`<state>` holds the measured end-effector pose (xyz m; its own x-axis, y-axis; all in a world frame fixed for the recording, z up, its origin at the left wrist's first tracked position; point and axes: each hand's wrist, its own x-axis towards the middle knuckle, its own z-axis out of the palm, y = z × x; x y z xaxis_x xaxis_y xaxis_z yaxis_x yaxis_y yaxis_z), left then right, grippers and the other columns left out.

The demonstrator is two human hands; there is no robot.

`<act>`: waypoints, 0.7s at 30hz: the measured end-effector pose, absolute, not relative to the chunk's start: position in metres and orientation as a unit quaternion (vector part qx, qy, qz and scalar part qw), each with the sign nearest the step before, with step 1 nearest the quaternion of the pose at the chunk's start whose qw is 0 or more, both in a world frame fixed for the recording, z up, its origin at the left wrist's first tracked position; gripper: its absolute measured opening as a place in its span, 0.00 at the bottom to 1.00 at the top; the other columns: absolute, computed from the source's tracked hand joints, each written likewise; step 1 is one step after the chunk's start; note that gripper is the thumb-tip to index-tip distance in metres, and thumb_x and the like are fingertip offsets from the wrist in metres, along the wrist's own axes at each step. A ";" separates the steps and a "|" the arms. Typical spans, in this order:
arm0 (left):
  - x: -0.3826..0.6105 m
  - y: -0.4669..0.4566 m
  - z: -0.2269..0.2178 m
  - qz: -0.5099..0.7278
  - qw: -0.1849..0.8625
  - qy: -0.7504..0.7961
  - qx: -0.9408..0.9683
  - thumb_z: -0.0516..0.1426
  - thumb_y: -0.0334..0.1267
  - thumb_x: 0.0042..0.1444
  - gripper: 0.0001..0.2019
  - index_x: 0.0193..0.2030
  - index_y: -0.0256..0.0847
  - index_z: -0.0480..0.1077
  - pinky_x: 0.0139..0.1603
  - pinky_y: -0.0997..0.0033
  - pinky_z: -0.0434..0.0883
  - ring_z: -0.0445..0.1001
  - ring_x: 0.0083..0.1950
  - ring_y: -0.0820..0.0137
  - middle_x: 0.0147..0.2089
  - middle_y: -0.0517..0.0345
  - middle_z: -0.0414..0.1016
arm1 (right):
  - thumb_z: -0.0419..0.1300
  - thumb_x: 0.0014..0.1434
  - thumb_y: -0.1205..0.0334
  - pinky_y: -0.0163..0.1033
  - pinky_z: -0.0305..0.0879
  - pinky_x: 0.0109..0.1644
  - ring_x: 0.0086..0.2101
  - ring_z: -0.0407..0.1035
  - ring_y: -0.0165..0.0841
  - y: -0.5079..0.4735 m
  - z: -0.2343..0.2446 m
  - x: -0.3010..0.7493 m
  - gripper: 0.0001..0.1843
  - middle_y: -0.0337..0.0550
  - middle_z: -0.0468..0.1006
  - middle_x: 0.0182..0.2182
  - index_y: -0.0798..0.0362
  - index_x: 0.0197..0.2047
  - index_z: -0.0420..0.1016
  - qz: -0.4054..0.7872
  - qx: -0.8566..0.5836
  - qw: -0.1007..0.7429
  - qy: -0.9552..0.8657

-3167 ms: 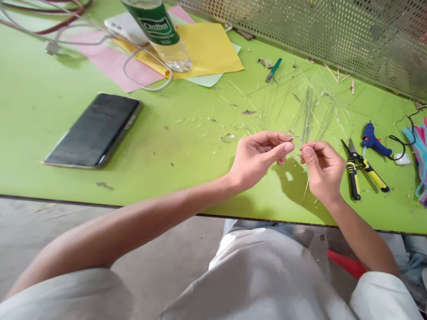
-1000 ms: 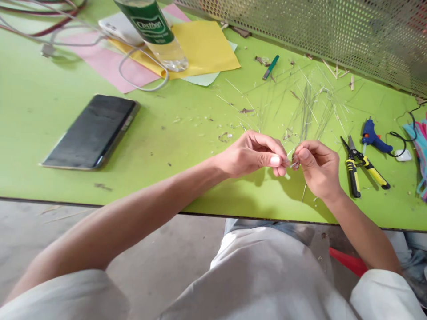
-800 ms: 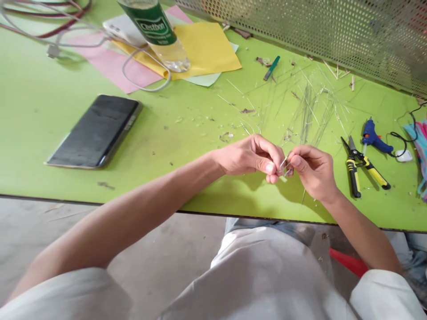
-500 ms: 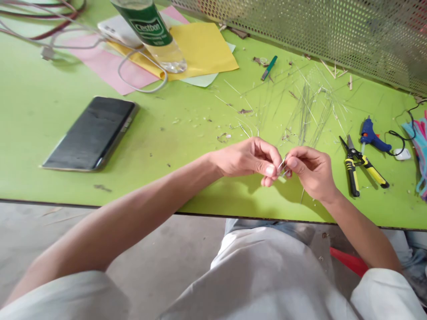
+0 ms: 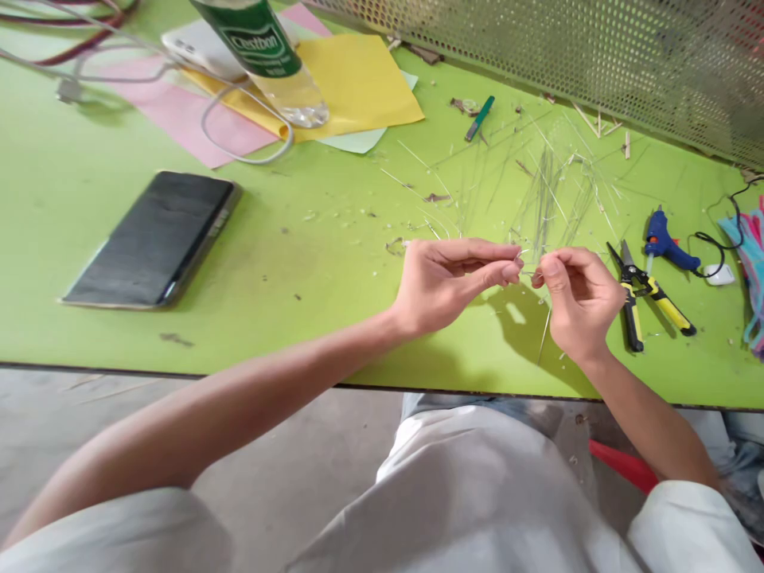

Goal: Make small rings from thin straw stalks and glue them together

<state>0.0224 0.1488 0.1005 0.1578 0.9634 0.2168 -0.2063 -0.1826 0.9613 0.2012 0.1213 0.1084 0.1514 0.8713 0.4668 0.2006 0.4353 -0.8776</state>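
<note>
Between my two hands is a short bent piece of thin wire point(image 5: 527, 273), pale and partly hidden by the fingertips. My left hand point(image 5: 449, 284) pinches one end of it between thumb and straight forefinger. The other end sits in the pinch of my right hand point(image 5: 576, 298), whose remaining fingers are curled. Both hands are held over the green table near its front edge. Just beyond them lies a loose scatter of thin wires point(image 5: 544, 199). A single straight wire point(image 5: 543, 334) lies beside my right hand.
Right of my hands lie yellow-black cutters point(image 5: 641, 294), a blue glue gun point(image 5: 668, 245) and pipe cleaners point(image 5: 749, 263). A green-handled knife point(image 5: 480, 119) lies farther back. Leftward are a tablet point(image 5: 152, 239), coloured paper point(image 5: 364, 87) and a bottle point(image 5: 268, 56). A perforated metal panel point(image 5: 567, 64) borders the back.
My left hand has turned, its fingers now stretched toward the right. My right hand has shifted slightly right and up. The fingertips are a little farther apart, with the wire between them.
</note>
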 end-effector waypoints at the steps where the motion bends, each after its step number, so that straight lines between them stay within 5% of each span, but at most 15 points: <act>1: 0.023 0.148 0.100 0.555 0.520 0.351 0.546 0.76 0.54 0.54 0.19 0.43 0.41 0.89 0.42 0.66 0.89 0.89 0.37 0.63 0.40 0.48 0.90 | 0.69 0.70 0.50 0.38 0.77 0.34 0.29 0.78 0.30 0.121 0.108 0.201 0.11 0.38 0.82 0.32 0.48 0.40 0.80 0.279 -0.454 0.607 -0.590; 21: 0.022 0.146 0.100 0.576 0.463 0.299 0.604 0.72 0.48 0.62 0.12 0.41 0.41 0.88 0.37 0.70 0.87 0.87 0.33 0.67 0.39 0.50 0.89 | 0.69 0.70 0.50 0.38 0.77 0.35 0.29 0.76 0.29 0.120 0.109 0.201 0.12 0.37 0.81 0.32 0.48 0.39 0.81 0.295 -0.454 0.596 -0.593</act>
<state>0.0224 0.1463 0.0995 0.1574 0.8945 0.4184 -0.1716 -0.3925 0.9036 0.2008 0.1203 0.1088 0.1240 0.8897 0.4393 0.1872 0.4138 -0.8909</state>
